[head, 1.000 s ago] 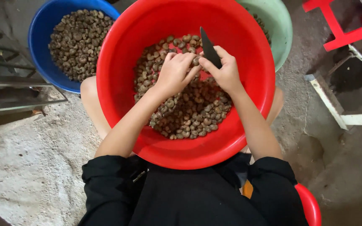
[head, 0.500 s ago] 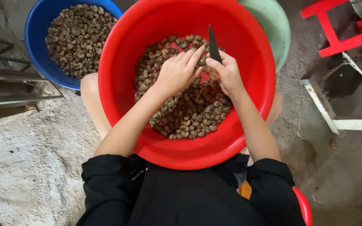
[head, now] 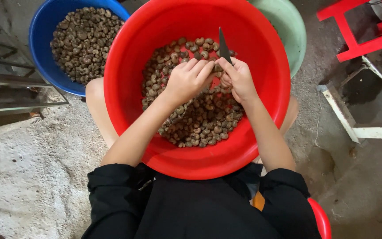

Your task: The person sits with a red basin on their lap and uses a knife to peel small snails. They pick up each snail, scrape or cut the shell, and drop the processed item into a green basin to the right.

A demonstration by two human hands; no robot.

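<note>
right hand (head: pixel 239 79) fist round small dark knife (head: pixel 224 46), blade up | left hand (head: pixel 189 79) fingers pinched on a nut at the blade base, nut itself hidden | both hands touching, over cashew nuts (head: pixel 200 115) in red basin (head: pixel 124 88) on lap | blue basin (head: pixel 40 44) of nuts upper left | green basin (head: pixel 295 35) behind

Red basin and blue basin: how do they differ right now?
The red basin sits on the person's lap, both hands working inside it; the blue basin stands on the floor, untouched. The red looks larger and nearer. Its nuts leave much wall bare; the blue looks fuller. Both are round and hold brown nuts.
</note>
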